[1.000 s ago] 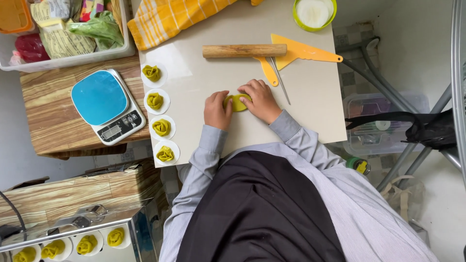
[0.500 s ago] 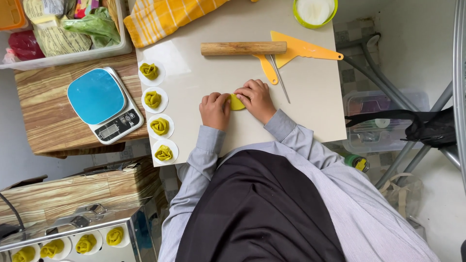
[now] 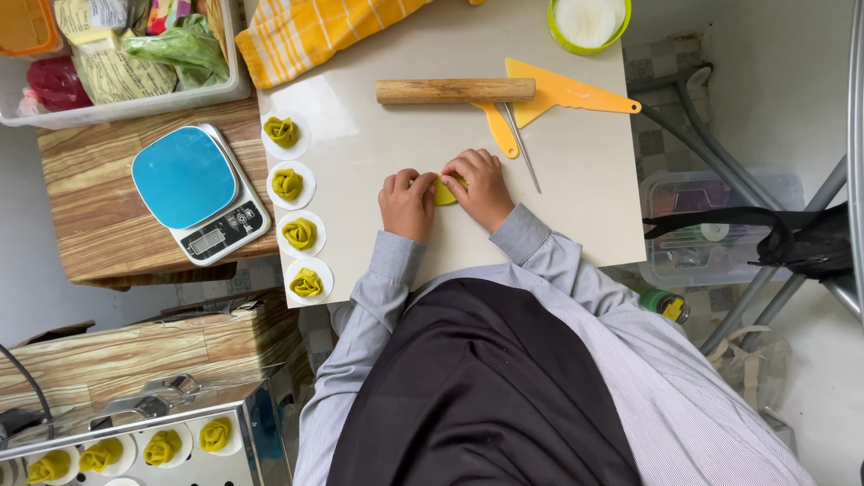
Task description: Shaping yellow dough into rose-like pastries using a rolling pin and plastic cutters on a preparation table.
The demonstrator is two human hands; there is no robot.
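Note:
Both hands press on a small yellow-green dough piece (image 3: 444, 191) lying on the white table (image 3: 576, 207). My left hand (image 3: 407, 203) covers its left side and my right hand (image 3: 481, 186) its right side, so most of the piece is hidden. Just beyond the hands lie a wooden rolling pin (image 3: 454, 90), a thin knife (image 3: 522, 148) and a yellow plastic scraper (image 3: 558, 90). Along the table's left edge sit several folded green dumplings (image 3: 298, 233) on round white papers.
A blue-topped kitchen scale (image 3: 196, 191) stands on a wooden side table at left. A clear bin of packets (image 3: 117, 63) and a yellow checked cloth (image 3: 315, 31) sit at the back. A green-rimmed bowl (image 3: 588, 20) is far right. A steel tray (image 3: 135, 445) below holds more dumplings.
The hands stay on the dough piece; my fingers have closed more over it, so less of it shows than before. The view has shifted slightly.

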